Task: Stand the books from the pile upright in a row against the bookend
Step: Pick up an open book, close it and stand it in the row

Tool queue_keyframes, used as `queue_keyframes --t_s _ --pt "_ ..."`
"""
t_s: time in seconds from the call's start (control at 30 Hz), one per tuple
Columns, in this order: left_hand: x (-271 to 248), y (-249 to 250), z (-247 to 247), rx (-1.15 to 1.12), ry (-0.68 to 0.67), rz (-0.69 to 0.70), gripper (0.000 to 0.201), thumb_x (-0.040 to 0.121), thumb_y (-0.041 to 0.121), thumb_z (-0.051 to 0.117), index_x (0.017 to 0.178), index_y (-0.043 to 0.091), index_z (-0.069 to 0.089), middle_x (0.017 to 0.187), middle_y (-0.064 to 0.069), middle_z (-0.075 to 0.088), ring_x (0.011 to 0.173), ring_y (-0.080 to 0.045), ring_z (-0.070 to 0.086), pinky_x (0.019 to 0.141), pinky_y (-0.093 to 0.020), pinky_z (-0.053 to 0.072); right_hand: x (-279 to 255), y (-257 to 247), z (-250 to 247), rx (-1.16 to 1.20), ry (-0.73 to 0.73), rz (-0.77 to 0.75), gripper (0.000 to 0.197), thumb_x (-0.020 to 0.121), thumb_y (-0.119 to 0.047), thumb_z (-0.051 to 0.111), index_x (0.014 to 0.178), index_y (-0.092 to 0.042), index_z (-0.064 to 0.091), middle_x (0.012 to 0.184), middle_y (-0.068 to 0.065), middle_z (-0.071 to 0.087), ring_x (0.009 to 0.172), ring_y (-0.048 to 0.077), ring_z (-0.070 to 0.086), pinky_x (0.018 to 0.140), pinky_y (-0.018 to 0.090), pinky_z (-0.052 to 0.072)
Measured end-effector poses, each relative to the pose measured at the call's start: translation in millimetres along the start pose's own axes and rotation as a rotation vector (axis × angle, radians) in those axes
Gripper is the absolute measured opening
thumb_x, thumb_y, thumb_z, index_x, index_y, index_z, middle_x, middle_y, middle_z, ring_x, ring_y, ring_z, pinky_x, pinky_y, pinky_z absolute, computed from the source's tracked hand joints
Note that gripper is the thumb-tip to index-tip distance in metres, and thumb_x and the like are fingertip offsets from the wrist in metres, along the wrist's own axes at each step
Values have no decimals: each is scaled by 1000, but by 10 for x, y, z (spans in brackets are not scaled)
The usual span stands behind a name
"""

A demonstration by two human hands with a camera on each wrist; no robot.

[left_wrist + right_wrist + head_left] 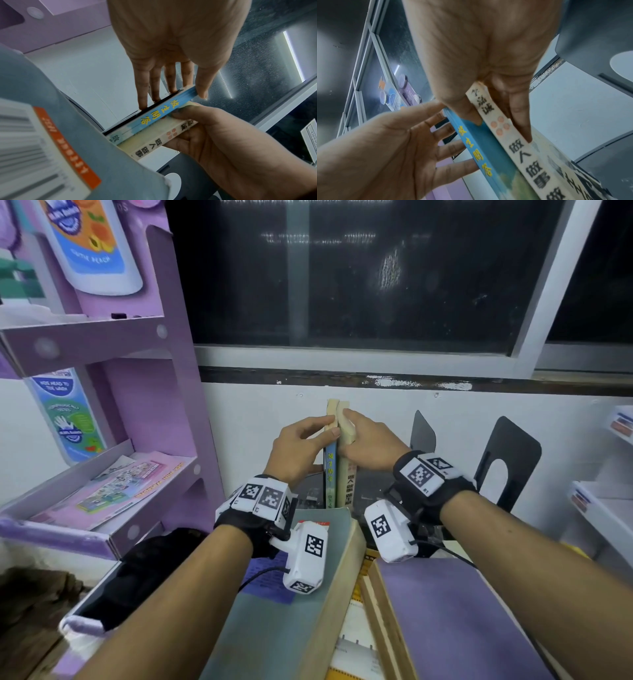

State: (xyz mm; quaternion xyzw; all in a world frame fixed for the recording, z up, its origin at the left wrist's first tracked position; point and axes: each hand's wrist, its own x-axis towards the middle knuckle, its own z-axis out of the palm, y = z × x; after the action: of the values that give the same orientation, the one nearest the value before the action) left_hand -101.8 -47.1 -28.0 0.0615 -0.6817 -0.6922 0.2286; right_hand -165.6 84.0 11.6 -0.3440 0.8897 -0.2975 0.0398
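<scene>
Two books stand upright against the wall: a blue-spined book (330,470) and, touching its right side, a cream-spined book (345,484). A thin black bookend plate (155,104) stands against the blue book's left face. My left hand (317,434) lays straight fingers (143,94) on that plate, its thumb over the blue book's (159,115) top, squeezing them together. My right hand (347,428) grips the cream book (518,150) near its top, thumb at the spine and fingers on the right cover. The pile lies in front: a grey-green book (291,604) and a purple book (462,631).
Two spare black bookends (423,433) (510,460) stand to the right of the books. A purple cardboard display shelf (154,412) rises at the left, close to my left arm. White trays (606,508) sit at the far right. A dark window is above.
</scene>
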Motion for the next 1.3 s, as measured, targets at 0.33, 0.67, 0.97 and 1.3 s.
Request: queue_keyframes --t_s 0.33,0.67,0.97,1.3 --pt "-8 -10 -9 25 -4 28 32 88 23 69 120 19 66 125 -1 65 100 -18 69 73 -39 60 -45 107 -29 105 -92 -16 99 76 -11 80 151 -27 17 131 11 54 90 23 66 65 21 57" --pt "0 -19 -15 56 10 44 31 85 20 71 116 19 68 126 1 64 101 -21 68 74 -47 60 -34 119 54 219 -41 -15 88 78 -8 79 146 -25 27 114 9 53 78 25 67 61 32 61" --pt "-11 -5 -28 74 36 44 30 86 22 71 115 17 68 121 -1 67 99 -22 69 73 -48 60 -39 89 68 196 -31 -15 89 78 -9 78 148 -25 25 110 4 49 79 26 65 61 31 60" --pt "-45 54 -32 143 15 33 31 88 25 68 118 20 64 127 1 64 100 -21 69 75 -48 60 -88 97 73 158 -21 -16 95 77 -21 80 150 -30 21 134 12 54 92 29 65 83 39 58"
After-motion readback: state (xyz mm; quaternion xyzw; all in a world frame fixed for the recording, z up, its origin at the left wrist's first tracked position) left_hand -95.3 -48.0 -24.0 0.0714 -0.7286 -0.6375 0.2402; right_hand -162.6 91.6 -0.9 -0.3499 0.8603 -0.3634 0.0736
